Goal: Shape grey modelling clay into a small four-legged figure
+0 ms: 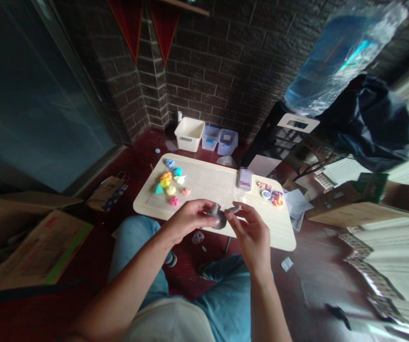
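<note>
My left hand [193,219] is closed on a grey clay figure [220,220], a rounded lump with a small knob on top. Between the thumb and fingers of my right hand [250,229] is a small grey clay piece [233,209], elongated in shape. The two pieces are close together over the table's near edge; whether they touch I cannot tell. On the left part of the pale table [204,166] lie several lumps of coloured clay, among them a pink lump [174,201], a yellow lump [170,190] and a blue lump [169,163].
Purple and orange clay pieces [277,197] lie at the table's right end, near a blurred card-like object [245,179]. Behind stand a white bin [189,135] and clear plastic boxes [227,141]. A water dispenser [279,128] is at right, cardboard boxes [40,247] at left.
</note>
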The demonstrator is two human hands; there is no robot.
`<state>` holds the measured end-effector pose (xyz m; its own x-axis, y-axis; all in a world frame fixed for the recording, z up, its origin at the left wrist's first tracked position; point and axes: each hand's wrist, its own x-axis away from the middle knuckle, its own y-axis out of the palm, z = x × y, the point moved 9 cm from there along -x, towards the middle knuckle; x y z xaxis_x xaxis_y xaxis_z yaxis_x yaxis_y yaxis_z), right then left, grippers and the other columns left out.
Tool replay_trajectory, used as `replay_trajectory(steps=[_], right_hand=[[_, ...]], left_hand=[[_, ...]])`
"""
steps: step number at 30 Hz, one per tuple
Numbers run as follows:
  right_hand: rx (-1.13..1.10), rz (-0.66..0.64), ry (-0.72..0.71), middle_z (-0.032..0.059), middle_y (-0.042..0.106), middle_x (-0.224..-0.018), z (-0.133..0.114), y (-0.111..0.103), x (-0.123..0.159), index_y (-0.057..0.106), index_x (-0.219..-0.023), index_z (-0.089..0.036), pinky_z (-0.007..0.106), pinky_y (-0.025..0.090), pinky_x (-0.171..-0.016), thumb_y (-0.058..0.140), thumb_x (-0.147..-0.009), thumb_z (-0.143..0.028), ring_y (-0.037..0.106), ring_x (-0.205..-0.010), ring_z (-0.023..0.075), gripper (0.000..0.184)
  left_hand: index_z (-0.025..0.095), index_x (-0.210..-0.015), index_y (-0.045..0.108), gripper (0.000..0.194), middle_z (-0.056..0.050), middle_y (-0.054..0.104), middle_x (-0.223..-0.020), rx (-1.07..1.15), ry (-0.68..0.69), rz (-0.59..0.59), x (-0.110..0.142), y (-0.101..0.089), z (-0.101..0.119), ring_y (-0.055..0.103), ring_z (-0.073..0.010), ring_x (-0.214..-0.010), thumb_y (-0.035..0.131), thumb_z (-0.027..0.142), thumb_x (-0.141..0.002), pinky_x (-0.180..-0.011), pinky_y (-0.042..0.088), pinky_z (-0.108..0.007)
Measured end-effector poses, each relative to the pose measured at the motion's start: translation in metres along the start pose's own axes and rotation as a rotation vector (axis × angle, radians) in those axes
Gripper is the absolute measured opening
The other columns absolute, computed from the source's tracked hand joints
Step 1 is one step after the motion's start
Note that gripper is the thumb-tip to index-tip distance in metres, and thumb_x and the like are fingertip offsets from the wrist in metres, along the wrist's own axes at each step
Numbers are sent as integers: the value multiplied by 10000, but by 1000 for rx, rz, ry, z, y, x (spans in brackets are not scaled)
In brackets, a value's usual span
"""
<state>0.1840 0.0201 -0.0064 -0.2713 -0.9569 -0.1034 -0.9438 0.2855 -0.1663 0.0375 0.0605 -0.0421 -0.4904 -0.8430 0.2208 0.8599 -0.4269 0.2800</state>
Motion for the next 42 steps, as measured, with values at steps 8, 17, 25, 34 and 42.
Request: replay_trajectory(steps=[8,17,25,34,42], right_hand=[[107,-109,-29,70,726,-890,-4,3,-2,708,-893,-189,348,551,-766,684,-819,-418,678,-834,209,241],[144,-144,-47,49,694,-814,-7,2,-4,657,-811,-192,296,505,-690,629,-866,-436,644,-770,182,251],[149,-151,-106,54,698,-889,-13,5,-3,670,-890,-205,321,515,-744,625,-881,-409,659,-833,196,209],[289,-186,-207,28,658,-831,-21,12,-2,669,-884,-202,286,480,-711,600,-913,-345,613,-779,167,161],[348,-231,-231,20,617,-799,-26,17,1,638,-841,-211,274,463,-689,568,-930,-308,591,-752,165,149]], left_hand=[[136,-955,682,331,15,655,-785,29,4,-1,0,1,1,570,-88,-684,791,187,-647,-632,407,-213],[144,-929,695,298,19,667,-766,24,4,-4,1,0,2,587,-101,-700,787,184,-648,-684,438,-227],[138,-888,698,274,8,674,-751,26,-1,-6,1,1,6,588,-109,-691,782,184,-631,-657,427,-231],[137,-931,708,299,16,670,-732,54,-11,-24,3,1,4,603,-107,-702,788,179,-645,-693,444,-235],[132,-931,712,301,0,686,-773,64,-18,-46,3,2,1,595,-104,-693,791,198,-649,-677,431,-232]])
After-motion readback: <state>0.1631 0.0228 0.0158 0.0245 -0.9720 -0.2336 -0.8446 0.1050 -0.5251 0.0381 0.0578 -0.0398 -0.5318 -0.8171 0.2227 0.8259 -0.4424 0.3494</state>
